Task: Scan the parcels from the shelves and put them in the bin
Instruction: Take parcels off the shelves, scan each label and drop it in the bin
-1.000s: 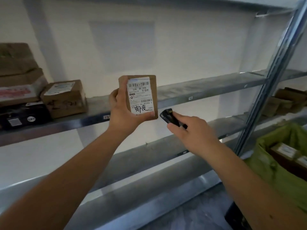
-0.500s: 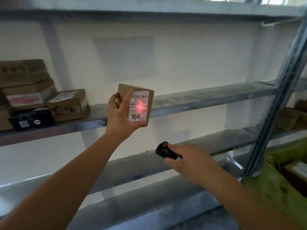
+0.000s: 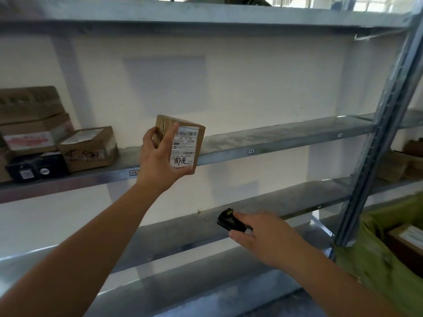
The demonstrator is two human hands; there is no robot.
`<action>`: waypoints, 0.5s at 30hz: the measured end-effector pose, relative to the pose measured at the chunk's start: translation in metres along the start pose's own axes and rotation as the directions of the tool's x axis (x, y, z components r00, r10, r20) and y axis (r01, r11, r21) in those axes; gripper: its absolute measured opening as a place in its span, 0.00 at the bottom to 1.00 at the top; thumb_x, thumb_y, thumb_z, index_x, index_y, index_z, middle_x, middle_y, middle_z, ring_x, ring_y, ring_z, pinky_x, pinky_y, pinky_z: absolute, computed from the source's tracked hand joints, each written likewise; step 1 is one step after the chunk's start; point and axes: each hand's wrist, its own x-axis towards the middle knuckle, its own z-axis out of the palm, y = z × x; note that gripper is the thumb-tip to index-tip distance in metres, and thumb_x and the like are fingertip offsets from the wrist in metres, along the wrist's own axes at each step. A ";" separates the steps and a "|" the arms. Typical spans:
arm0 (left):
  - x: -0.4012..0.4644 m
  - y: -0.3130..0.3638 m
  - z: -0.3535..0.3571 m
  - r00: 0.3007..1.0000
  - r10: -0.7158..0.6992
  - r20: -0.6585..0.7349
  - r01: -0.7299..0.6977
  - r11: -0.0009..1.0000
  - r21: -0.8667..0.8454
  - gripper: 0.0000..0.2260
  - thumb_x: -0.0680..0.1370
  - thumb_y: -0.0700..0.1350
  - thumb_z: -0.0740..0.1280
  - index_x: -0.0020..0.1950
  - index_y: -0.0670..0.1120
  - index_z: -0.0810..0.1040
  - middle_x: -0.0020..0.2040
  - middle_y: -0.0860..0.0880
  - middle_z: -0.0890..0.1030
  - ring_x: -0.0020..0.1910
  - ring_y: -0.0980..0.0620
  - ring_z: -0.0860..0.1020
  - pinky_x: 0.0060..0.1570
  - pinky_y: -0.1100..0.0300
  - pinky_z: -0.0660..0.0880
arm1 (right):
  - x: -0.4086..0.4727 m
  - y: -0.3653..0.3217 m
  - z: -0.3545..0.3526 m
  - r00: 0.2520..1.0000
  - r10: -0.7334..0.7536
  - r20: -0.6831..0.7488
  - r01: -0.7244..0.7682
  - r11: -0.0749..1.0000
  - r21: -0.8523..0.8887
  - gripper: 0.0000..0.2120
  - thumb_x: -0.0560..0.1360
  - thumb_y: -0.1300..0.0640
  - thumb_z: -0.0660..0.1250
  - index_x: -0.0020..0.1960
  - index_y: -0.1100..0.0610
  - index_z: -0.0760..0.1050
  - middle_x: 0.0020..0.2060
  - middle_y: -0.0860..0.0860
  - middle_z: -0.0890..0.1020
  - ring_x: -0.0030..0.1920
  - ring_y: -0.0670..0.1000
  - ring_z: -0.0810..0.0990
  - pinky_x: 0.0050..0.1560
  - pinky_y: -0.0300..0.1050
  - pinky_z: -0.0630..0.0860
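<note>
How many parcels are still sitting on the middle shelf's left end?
4: a top box, a pink-labelled box under it, a black box below, and a brown box beside them. The frame edge may hide more.

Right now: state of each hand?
Left hand: closed, holding the small cardboard parcel, label facing the camera.
Right hand: closed, holding the black scanner.

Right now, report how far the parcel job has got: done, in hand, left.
Done: at least two parcels already lie in the green bin at right. In hand: the left hand holds a box, label facing the camera; the right hand holds the scanner lower down, no beam showing. Left: bin this box, then the boxes on the shelf at left.
</note>
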 end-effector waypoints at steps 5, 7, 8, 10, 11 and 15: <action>-0.002 0.004 0.006 0.999 0.046 0.015 -0.045 0.997 -0.070 0.57 0.62 0.60 0.85 0.79 0.75 0.48 0.80 0.50 0.51 0.78 0.41 0.62 0.74 0.38 0.69 | 0.004 0.007 0.005 0.998 0.022 -0.067 -0.019 0.999 0.049 0.25 0.81 0.33 0.59 0.76 0.37 0.67 0.48 0.45 0.78 0.45 0.45 0.79 0.44 0.40 0.78; -0.003 0.007 0.010 0.997 0.079 0.022 -0.077 0.995 -0.069 0.57 0.62 0.59 0.85 0.79 0.75 0.49 0.80 0.49 0.52 0.78 0.41 0.61 0.74 0.38 0.69 | 0.005 0.005 0.004 0.995 0.044 -0.092 -0.040 0.998 0.053 0.22 0.83 0.36 0.58 0.76 0.38 0.66 0.49 0.47 0.77 0.46 0.45 0.79 0.46 0.39 0.78; -0.003 0.008 0.012 0.996 0.091 0.025 -0.089 0.993 -0.075 0.57 0.62 0.59 0.85 0.78 0.76 0.49 0.80 0.49 0.52 0.78 0.41 0.61 0.74 0.37 0.69 | 0.006 0.004 0.004 0.993 0.050 -0.109 -0.044 0.997 0.059 0.22 0.83 0.37 0.58 0.75 0.38 0.66 0.49 0.47 0.77 0.46 0.46 0.79 0.46 0.40 0.79; -0.004 0.010 0.016 0.994 0.102 0.046 -0.097 0.990 -0.100 0.57 0.63 0.59 0.85 0.77 0.78 0.47 0.79 0.52 0.51 0.78 0.41 0.61 0.73 0.37 0.70 | 0.008 0.003 0.003 0.988 0.069 -0.141 -0.059 0.995 0.076 0.21 0.83 0.37 0.58 0.75 0.39 0.66 0.48 0.48 0.78 0.46 0.46 0.79 0.47 0.41 0.80; -0.005 0.012 0.019 0.992 0.110 0.060 -0.102 0.987 -0.126 0.57 0.62 0.60 0.85 0.76 0.78 0.47 0.79 0.53 0.51 0.78 0.42 0.62 0.73 0.37 0.70 | 0.009 0.003 0.003 0.985 0.082 -0.152 -0.070 0.994 0.086 0.21 0.83 0.37 0.58 0.75 0.39 0.66 0.48 0.48 0.78 0.46 0.46 0.79 0.49 0.44 0.81; -0.013 0.024 0.030 0.984 0.149 0.097 -0.119 0.958 -0.260 0.57 0.62 0.60 0.85 0.75 0.79 0.47 0.80 0.55 0.50 0.78 0.46 0.62 0.76 0.45 0.68 | 0.006 0.001 0.003 0.973 0.137 -0.187 -0.125 0.989 0.074 0.23 0.84 0.38 0.58 0.77 0.39 0.64 0.53 0.48 0.78 0.50 0.46 0.79 0.55 0.46 0.81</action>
